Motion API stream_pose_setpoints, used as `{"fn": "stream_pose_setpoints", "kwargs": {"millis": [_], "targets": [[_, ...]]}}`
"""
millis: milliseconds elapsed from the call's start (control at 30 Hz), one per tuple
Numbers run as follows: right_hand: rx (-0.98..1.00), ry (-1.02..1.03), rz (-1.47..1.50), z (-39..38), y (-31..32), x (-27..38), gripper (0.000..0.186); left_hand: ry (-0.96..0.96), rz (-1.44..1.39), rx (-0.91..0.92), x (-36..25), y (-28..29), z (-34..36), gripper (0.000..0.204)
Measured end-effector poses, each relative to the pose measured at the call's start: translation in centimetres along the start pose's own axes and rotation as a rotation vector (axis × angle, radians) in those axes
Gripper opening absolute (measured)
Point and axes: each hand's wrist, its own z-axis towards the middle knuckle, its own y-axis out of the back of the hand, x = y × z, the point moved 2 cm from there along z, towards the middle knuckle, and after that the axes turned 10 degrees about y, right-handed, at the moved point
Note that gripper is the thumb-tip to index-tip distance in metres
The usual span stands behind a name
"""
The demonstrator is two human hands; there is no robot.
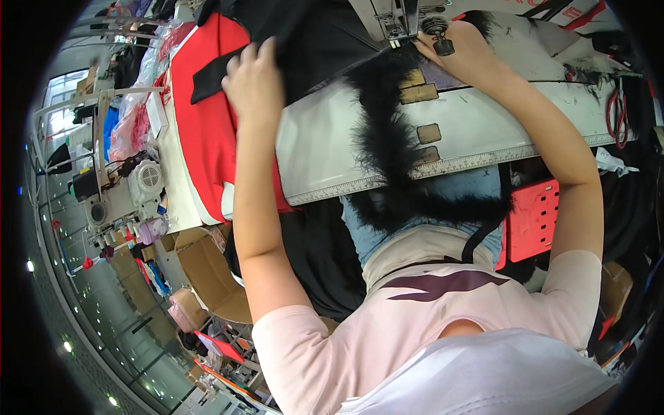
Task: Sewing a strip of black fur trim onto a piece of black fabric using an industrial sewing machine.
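- My left hand lies flat, fingers together, pressing on the smooth black woven fabric at the far left of the pale grey sewing table.
- My right hand rests on the same cloth just right of the metal sewing-machine head; I cannot tell whether its fingers pinch anything.
- A fluffy black fur strip trails from the needle, over the table's ruler-marked near edge, to my lap.
- Glossy red padded fabric sits left.
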Motion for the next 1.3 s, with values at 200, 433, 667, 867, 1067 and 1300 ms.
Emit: {"fn": "stream_pose_setpoints", "kwargs": {"millis": [200, 433, 667, 867, 1067, 1300], "targets": [[-0.021, -0.024, 0.063, -0.1, 0.0, -0.1, 0.017, 0.723, -0.927, 0.216, 5.5, -0.9, -9.3, 0.035], [0.013, -0.155, 0.221, -0.4, -0.7, -0.2, 0.02, 0.139, -0.473, -0.21, -7.9, 6.8, -8.7, 0.033], [0.088, -0.303, 0.376, -0.2, -2.2, -1.8, 0.019, -0.046, -0.484, -0.124, -12.3, 0.3, -6.1, 0.025], [0.426, 0.06, -0.013, -1.0, -0.5, -2.3, 0.026, -0.379, -0.567, -0.139, -10.8, -0.2, -3.7, 0.02], [0.139, -0.132, 0.101, -0.8, 3.4, 1.0, 0.013, -0.616, -0.649, -0.172, -9.6, -0.7, -1.4, 0.024], [0.198, -0.301, 0.112, -1.2, 4.3, 1.4, 0.016, -0.763, -0.659, -0.276, -9.9, -1.2, -0.6, 0.024]]}}
